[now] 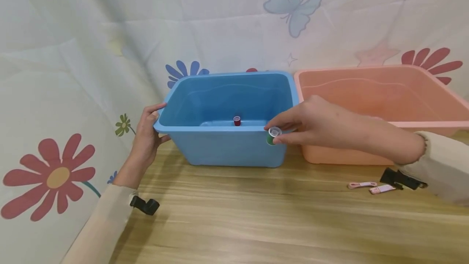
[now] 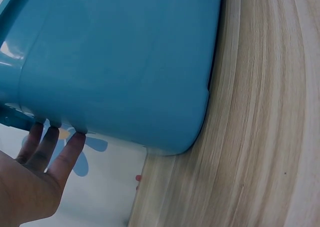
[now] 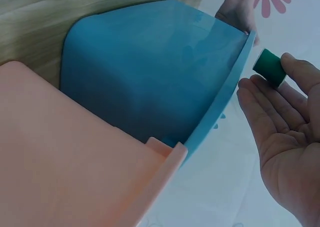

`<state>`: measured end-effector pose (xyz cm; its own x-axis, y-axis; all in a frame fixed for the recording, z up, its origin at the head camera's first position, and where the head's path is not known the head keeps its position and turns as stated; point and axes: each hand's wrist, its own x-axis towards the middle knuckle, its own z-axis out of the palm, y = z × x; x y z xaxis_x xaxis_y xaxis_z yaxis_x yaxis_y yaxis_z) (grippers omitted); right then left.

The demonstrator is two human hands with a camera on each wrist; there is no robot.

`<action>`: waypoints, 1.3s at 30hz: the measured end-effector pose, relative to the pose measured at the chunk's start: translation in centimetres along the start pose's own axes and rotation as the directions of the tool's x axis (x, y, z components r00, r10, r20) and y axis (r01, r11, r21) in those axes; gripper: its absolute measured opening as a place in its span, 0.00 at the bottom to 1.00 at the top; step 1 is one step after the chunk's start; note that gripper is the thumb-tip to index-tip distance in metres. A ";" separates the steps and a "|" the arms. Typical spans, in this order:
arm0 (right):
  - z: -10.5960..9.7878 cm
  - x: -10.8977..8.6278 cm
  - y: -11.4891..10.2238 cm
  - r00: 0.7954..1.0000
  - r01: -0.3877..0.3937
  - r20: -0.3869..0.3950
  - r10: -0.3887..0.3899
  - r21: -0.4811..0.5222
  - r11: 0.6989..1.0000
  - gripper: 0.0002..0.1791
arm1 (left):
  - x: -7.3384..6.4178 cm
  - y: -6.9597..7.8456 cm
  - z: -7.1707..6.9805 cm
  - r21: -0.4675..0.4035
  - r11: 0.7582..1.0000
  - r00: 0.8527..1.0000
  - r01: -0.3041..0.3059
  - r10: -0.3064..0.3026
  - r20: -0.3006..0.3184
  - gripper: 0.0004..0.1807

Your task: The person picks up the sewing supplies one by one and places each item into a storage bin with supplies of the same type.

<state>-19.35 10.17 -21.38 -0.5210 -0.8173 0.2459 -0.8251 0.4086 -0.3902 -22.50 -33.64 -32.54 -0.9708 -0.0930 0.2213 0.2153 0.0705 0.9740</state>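
My right hand (image 1: 315, 121) pinches a small spool of green thread (image 1: 275, 132) between thumb and fingers, close to the front rim of the blue bin. In the right wrist view the green spool (image 3: 270, 67) is tilted, just off the bin's edge. At the left end, my left hand (image 1: 144, 135) grips the rim of the blue bin (image 1: 227, 148). Its fingers (image 2: 70, 154) reach up under that rim in the left wrist view. Inside the bin a spool of red thread (image 1: 237, 121) stands on the floor, partly hidden by the front rim.
A peach bin (image 1: 344, 156) stands right beside the blue one, behind my right forearm. Two small pinkish skeins with white bands, one left (image 1: 362, 185) and one right (image 1: 382, 189), lie on the wooden table (image 1: 256, 215). A printed curtain (image 1: 227, 23) hangs behind the bins.
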 end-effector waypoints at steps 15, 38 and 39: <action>0.1 0.0 -0.2 0.988 -0.089 0.132 0.081 0.057 0.994 0.20 | 0.0 0.5 0.3 0.002 1.000 1.000 -0.002 0.002 0.005 0.20; -1.5 0.3 0.0 0.982 -0.175 0.081 0.171 0.039 0.984 0.18 | 0.1 0.3 0.1 -0.009 1.000 1.000 0.025 -0.025 -0.008 0.20; -1.4 0.2 0.0 0.979 -0.188 0.082 0.184 0.040 0.981 0.18 | 0.1 0.3 0.2 -0.008 1.000 1.000 0.024 -0.024 -0.007 0.20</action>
<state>-19.76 10.56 -20.04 -0.6444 -0.7586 0.0960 -0.7031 0.5386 -0.4643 -22.53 -33.46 -32.25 -0.9750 -0.1015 0.1978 0.1925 0.0604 0.9794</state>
